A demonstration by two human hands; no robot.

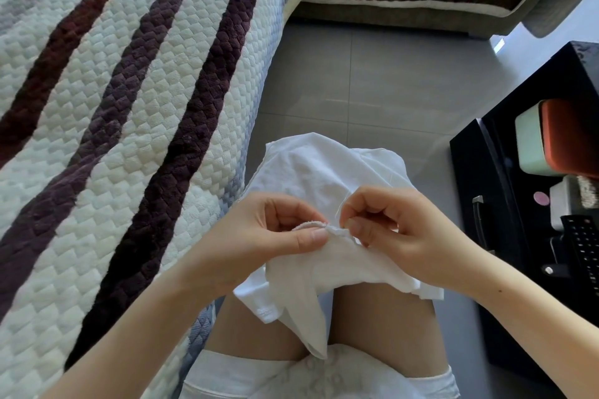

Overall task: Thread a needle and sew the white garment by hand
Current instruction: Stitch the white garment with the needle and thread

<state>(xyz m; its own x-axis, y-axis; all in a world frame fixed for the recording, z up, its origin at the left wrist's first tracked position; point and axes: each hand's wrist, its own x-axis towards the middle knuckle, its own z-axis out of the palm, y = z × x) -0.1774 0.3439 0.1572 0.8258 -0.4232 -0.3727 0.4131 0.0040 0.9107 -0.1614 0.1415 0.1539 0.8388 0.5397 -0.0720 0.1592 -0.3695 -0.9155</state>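
A white garment (319, 172) lies draped over my knees, its folded edge raised between my hands. My left hand (269, 230) pinches that edge between thumb and curled fingers. Just to the right, my right hand (385, 223) has its thumb and forefinger pressed together at the fabric's edge, where a thin needle or thread (342, 209) rises faintly; it is too fine to make out clearly. The two hands almost touch at the seam.
A quilted sofa cover (113, 123) with dark stripes fills the left. Grey floor tiles (372, 81) lie ahead. On the right stands a black table (486, 204) with an orange-and-green box (551, 139) and a remote control (583, 246).
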